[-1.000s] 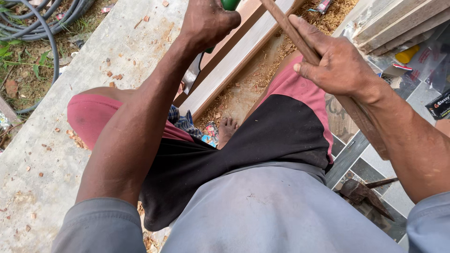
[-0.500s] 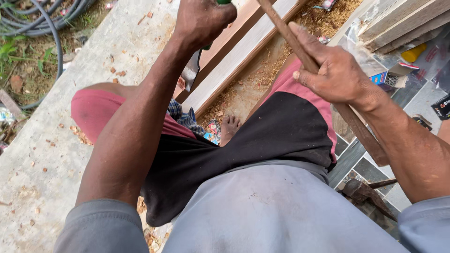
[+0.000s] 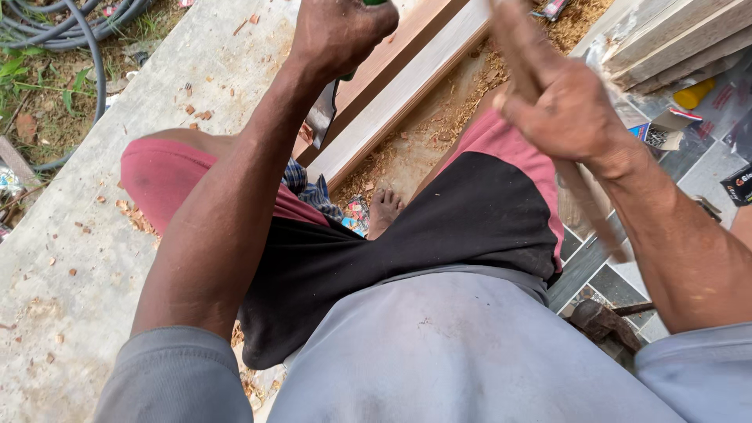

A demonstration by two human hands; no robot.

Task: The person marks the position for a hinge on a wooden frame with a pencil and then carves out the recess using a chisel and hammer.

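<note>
Right hand (image 3: 564, 106) fingers wrapped around wooden stick (image 3: 591, 207), left hand (image 3: 337, 31) fist gripping green-handled tool (image 3: 325, 113)

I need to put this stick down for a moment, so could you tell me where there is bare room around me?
The concrete slab left of the left knee is open, with only scattered chips, bordered by hoses and grass at the far edge. The gap between the planks and the legs is crowded with shavings. The tiled side past the right hand is cluttered with packets and tools.
</note>
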